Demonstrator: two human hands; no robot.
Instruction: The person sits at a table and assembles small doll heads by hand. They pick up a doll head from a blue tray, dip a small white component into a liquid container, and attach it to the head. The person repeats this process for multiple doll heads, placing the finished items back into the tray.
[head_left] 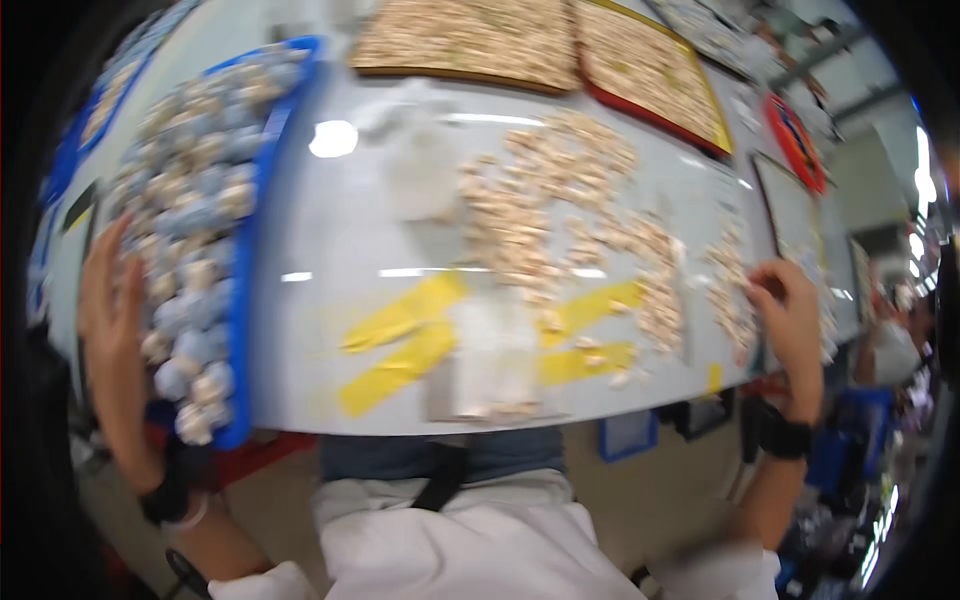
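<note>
My left hand (112, 315) is at the outer left side of a blue tray (245, 330), its fingers stretched out and apart. Rounded blue-grey and cream pieces (195, 280) fill this tray; blur hides their exact kind. On the right of the white table (340, 230), my right hand (790, 315) is closed, thumb and fingertips drawn together beside a strip of small beige pieces (730, 300). Anything between those fingertips is too small or blurred to make out. A larger spread of beige pieces (540, 190) lies scattered across the middle of the table.
Yellow tape strips (400, 370) flank a whitish block (495, 350) near the front edge. A translucent container (425, 175) stands behind. At the back are a tray of beige pieces (465, 40) and a red-edged tray (650, 75). A red round container (795, 145) is farther right.
</note>
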